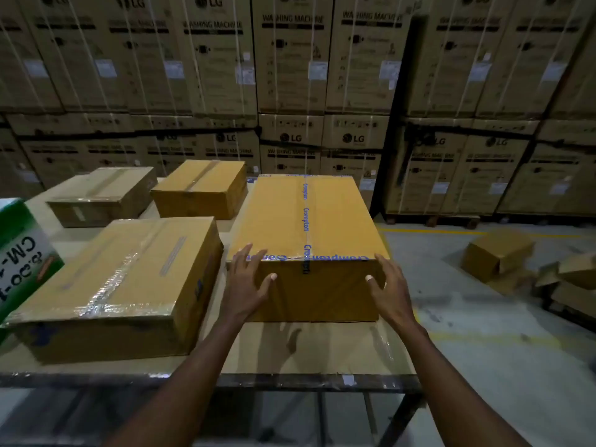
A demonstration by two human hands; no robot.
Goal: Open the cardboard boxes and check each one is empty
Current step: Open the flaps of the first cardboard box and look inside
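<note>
Back wall is stacked washing machine cartons (292,64), all strapped shut. Your surface (325,353) carries four sealed cardboard boxes, so contents can't be seen in any of them.

The long box (306,217) sits at the right end of the surface, long axis running straight away from you, short end facing you. Printed blue tape runs down its top seam and across the near edge; flaps closed.

Left of it, just beside: a taped box (129,272), clear tape on the top seam. Behind those, two smaller boxes (201,185), (106,191), also taped.

Your left hand (246,282) and right hand (388,288) are on the long box's near corners, fingers (240,258) spread flat, palms against the end face, not clamped on anything.

On the floor to the right: loose boxes (498,253), state unclear.
</note>
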